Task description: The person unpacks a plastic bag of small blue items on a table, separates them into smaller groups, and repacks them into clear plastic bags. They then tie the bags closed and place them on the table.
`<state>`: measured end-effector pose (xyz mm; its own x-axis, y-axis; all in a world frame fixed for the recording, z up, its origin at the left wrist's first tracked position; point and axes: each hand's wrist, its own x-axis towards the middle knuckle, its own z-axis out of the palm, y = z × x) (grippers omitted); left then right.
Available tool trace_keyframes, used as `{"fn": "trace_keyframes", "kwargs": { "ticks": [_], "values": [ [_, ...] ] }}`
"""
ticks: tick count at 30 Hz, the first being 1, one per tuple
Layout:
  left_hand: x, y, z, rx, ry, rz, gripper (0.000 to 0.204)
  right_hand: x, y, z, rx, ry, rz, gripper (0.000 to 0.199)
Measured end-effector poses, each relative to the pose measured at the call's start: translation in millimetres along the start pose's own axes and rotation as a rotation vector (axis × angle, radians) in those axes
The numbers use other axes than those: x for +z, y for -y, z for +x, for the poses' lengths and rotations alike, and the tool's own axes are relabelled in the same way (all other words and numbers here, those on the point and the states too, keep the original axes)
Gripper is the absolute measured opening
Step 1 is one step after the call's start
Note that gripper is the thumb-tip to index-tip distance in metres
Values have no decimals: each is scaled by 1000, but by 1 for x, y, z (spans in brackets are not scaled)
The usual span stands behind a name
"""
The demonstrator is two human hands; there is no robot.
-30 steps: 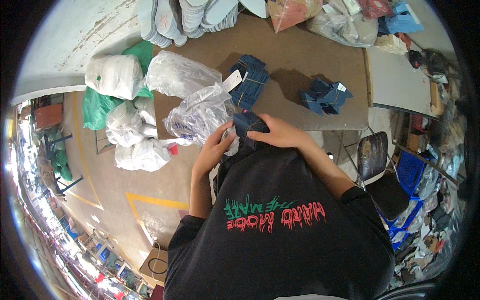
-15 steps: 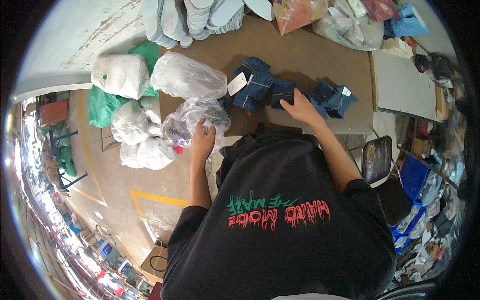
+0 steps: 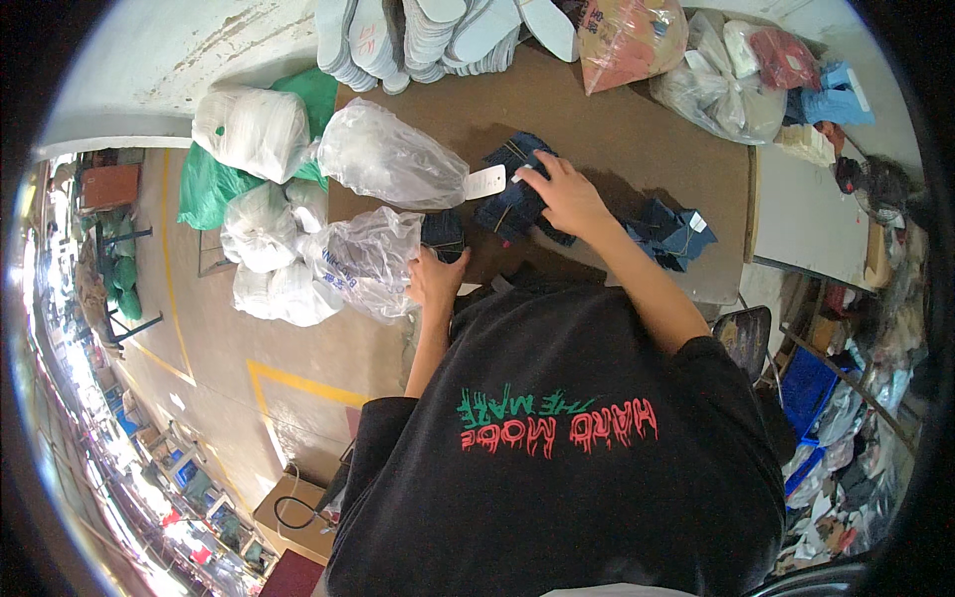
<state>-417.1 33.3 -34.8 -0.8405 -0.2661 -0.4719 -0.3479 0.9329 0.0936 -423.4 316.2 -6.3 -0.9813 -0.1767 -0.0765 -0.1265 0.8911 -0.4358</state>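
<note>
My left hand (image 3: 436,281) is closed at the mouth of a clear plastic bag (image 3: 363,254) with blue print. Its thumb lies against a small dark denim bundle (image 3: 444,231) at the bag's opening. My right hand (image 3: 569,199) curls over a stack of dark blue denim pieces (image 3: 509,211), tied with a light band; its fingertips are at the upper side, partly hiding the stack. A white card tag (image 3: 485,183) sticks out on the stack's left. Farther right on the brown table lies another denim bundle (image 3: 668,234) with a small white label.
A second filled clear bag (image 3: 388,154) lies at the table's left, beside white bundles (image 3: 251,134) and green plastic (image 3: 214,189). Stacks of grey sole-shaped pieces (image 3: 428,40) stand at the back. Stuffed bags (image 3: 721,85) fill the back right; a chair (image 3: 744,338) is at right.
My right hand has moved left from the middle denim bundle to the tagged stack. My left hand has shifted right, and a denim bundle now shows at the bag's mouth. The view has shifted slightly.
</note>
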Motion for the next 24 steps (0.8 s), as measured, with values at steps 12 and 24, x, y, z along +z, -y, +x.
{"fn": "trace_keyframes", "kwargs": {
  "ticks": [12, 24],
  "values": [
    [-106, 0, -45, 610, 218, -694, 74, -66, 31, -62, 255, -11, 1022, 75],
    [-160, -41, -100, 787, 494, -1001, 96, -108, 79, -90, 25, -74, 1466, 71]
  ]
}}
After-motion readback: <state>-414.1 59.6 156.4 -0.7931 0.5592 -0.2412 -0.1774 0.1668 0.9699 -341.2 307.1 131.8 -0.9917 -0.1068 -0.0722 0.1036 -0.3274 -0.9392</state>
